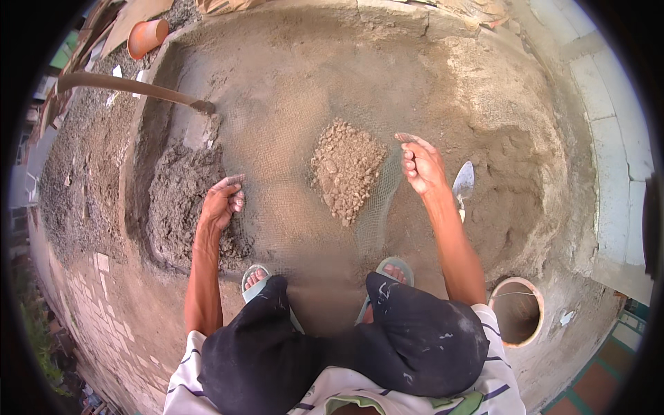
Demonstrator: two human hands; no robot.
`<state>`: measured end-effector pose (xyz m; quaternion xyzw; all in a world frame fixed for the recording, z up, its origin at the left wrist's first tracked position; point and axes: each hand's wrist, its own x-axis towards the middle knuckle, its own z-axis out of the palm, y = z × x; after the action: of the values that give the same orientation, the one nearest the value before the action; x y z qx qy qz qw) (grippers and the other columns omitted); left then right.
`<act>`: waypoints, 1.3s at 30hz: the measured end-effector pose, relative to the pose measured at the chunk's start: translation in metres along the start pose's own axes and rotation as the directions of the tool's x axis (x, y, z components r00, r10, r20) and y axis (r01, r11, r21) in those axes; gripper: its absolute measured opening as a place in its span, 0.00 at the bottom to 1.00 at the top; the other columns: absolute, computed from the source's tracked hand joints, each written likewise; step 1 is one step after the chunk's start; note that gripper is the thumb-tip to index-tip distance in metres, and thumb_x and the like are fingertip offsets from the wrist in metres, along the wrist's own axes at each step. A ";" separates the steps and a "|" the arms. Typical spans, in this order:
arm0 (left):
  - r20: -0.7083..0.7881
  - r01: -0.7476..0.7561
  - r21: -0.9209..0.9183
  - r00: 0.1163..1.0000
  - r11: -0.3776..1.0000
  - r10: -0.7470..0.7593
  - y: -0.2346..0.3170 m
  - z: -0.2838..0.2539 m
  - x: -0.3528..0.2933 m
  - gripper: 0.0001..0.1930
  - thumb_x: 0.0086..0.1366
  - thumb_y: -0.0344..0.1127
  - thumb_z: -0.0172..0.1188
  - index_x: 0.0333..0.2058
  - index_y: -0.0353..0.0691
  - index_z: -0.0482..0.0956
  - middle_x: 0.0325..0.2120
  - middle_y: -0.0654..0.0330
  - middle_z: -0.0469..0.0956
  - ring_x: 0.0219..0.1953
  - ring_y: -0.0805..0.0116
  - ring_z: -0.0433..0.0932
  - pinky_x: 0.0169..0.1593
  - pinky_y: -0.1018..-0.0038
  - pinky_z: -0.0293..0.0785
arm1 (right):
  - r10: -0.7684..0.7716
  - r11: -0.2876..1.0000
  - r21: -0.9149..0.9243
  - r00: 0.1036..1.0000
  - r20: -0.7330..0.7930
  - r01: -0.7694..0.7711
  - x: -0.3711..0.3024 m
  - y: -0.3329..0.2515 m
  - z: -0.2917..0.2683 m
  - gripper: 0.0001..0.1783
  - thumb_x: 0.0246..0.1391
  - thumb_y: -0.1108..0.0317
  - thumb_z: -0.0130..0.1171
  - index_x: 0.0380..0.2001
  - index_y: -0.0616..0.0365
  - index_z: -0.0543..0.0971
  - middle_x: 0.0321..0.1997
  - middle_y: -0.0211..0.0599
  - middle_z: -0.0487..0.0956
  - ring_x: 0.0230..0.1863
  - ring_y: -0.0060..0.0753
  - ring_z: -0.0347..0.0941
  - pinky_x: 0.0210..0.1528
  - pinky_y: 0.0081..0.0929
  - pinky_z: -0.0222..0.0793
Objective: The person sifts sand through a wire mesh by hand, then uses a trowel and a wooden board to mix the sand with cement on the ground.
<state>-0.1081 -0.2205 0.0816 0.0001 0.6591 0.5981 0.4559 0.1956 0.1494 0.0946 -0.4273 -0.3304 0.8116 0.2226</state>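
Note:
Between my two hands stretches a sheet of fine wire mesh (pixel 379 207), with a heap of lumpy, coarse sand (pixel 346 169) lying right of its middle. My left hand (pixel 223 202) is closed on the mesh's left edge, beside a mound of wet grey mortar (pixel 181 190). The right hand (pixel 423 164) pinches the mesh's far right corner, fingers curled. A little to the right of that hand, a trowel (pixel 463 187) with a pale blade and light handle lies on loose sand (pixel 515 173).
A long-handled tool (pixel 131 86) leans over the left rim of the trough, its head in the mortar. An orange bucket (pixel 147 39) lies tipped at the far left. Near right stands a round bucket (pixel 517 312). Gravel (pixel 86 173) covers the ground leftward; pale blocks (pixel 609 159) form the right wall.

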 end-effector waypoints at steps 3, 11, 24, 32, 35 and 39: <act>0.091 0.012 0.072 0.996 0.997 -0.019 0.002 0.090 -0.022 0.13 0.68 0.23 0.49 0.50 0.29 0.73 0.20 0.56 0.78 0.16 0.71 0.76 0.18 0.77 0.76 | -0.050 0.991 0.119 0.997 -0.054 0.057 0.017 -0.018 -0.062 0.12 0.55 0.76 0.54 0.43 0.60 0.77 0.18 0.21 0.68 0.13 0.12 0.59 0.11 0.12 0.54; 0.023 0.085 0.038 0.996 0.996 -0.086 0.011 0.079 -0.037 0.15 0.69 0.24 0.47 0.52 0.33 0.73 0.21 0.58 0.77 0.17 0.73 0.77 0.18 0.80 0.75 | 0.080 0.985 0.152 0.996 0.036 -0.084 0.049 -0.009 -0.056 0.11 0.56 0.76 0.53 0.42 0.61 0.77 0.19 0.20 0.68 0.14 0.12 0.61 0.12 0.11 0.54; -0.030 0.044 0.359 0.999 0.932 -0.035 0.091 0.076 -0.084 0.17 0.70 0.24 0.45 0.56 0.34 0.70 0.20 0.59 0.76 0.18 0.73 0.78 0.21 0.79 0.79 | 0.028 0.999 -0.032 0.980 0.195 -0.022 0.022 -0.012 0.023 0.13 0.57 0.75 0.52 0.46 0.62 0.77 0.20 0.25 0.70 0.16 0.16 0.63 0.14 0.16 0.58; 0.028 0.008 0.282 0.999 0.959 -0.017 0.087 0.008 -0.095 0.17 0.70 0.24 0.44 0.56 0.31 0.69 0.21 0.57 0.76 0.19 0.71 0.80 0.20 0.78 0.79 | 0.092 0.947 -0.319 0.978 0.187 -0.029 -0.017 0.017 0.082 0.16 0.58 0.74 0.51 0.50 0.61 0.74 0.20 0.27 0.71 0.16 0.18 0.65 0.14 0.18 0.58; 0.018 0.003 0.282 1.000 0.959 -0.008 0.089 -0.017 -0.090 0.18 0.70 0.24 0.44 0.57 0.27 0.68 0.23 0.58 0.77 0.20 0.71 0.79 0.21 0.78 0.79 | 0.138 0.908 -0.419 0.965 0.222 -0.033 -0.021 0.026 0.116 0.17 0.59 0.74 0.50 0.52 0.61 0.71 0.20 0.27 0.70 0.16 0.19 0.64 0.14 0.18 0.58; -0.041 -0.045 0.260 0.997 0.965 0.058 0.102 -0.095 -0.090 0.16 0.68 0.23 0.45 0.52 0.23 0.71 0.21 0.55 0.78 0.18 0.70 0.79 0.19 0.77 0.79 | 0.294 0.804 -0.582 0.931 0.214 -0.120 -0.041 0.050 0.197 0.13 0.60 0.75 0.49 0.48 0.60 0.70 0.22 0.28 0.70 0.18 0.20 0.65 0.16 0.18 0.60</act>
<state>-0.1684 -0.3158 0.2043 0.0622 0.7422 0.5185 0.4201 0.0482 0.0209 0.1628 -0.3817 -0.5334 0.7528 -0.0550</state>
